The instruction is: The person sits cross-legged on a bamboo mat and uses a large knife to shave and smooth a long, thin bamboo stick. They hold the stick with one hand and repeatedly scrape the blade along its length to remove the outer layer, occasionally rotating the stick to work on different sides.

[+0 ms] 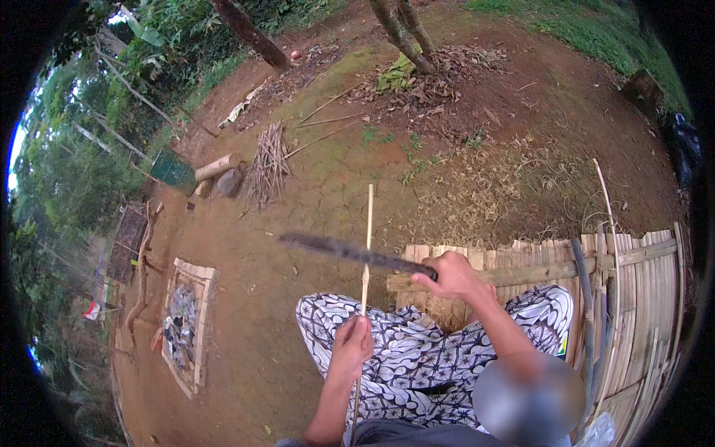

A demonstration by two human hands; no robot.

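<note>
My left hand [353, 345] is closed round a thin pale bamboo stick [369, 220], which stands out upright ahead of my lap, its lower end running back past my wrist. In my right hand [451, 276] is the handle of a machete [335, 246] with a long dark blade, slightly blurred. The blade points left and crosses the stick just above a knot; whether the edge touches it I cannot tell. Patterned black-and-white cloth [417, 350] covers my crossed legs beneath both hands.
A bamboo slat platform [640, 298] lies at the right, with long poles on it. Curly shavings [491, 194] litter the ground ahead. Further left are a bundle of sticks [269, 164], a bamboo-framed ash pit [177, 328] and a green container [173, 170]. Trees stand at the back.
</note>
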